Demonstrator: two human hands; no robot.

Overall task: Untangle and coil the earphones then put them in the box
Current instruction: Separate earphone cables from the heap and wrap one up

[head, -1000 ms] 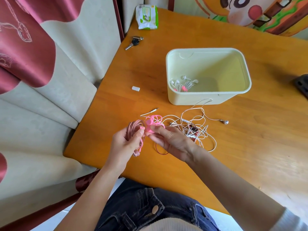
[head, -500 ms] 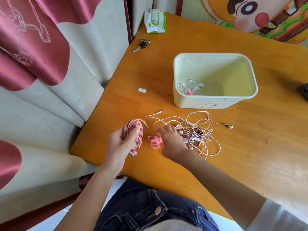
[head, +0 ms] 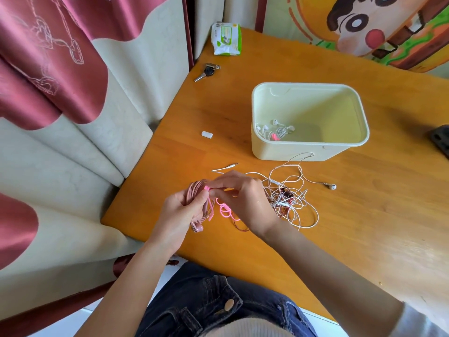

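My left hand (head: 181, 210) grips a coil of dusty-pink earphones (head: 194, 190) just above the table's near-left corner; its earbuds hang below the fist. My right hand (head: 243, 198) pinches a bright pink tie (head: 224, 210) against the top of that coil, and the tie's loops dangle under the fingers. A tangle of white earphones (head: 291, 195) lies on the table right of my hands, one bud (head: 331, 186) flung out to the right. The pale yellow-green box (head: 311, 148) stands behind it and holds a coiled white pair (head: 277, 132) in its near-left corner.
On the wooden table (head: 364, 215) lie a small white cap (head: 207, 134), keys (head: 206, 71) and a wipes pack (head: 226, 38) at the far left. A dark object (head: 441, 139) sits at the right edge. Curtains hang left of the table.
My right hand lifted from the table with the pink tie and brought it up to the coil in my left hand. The camera shifted slightly.
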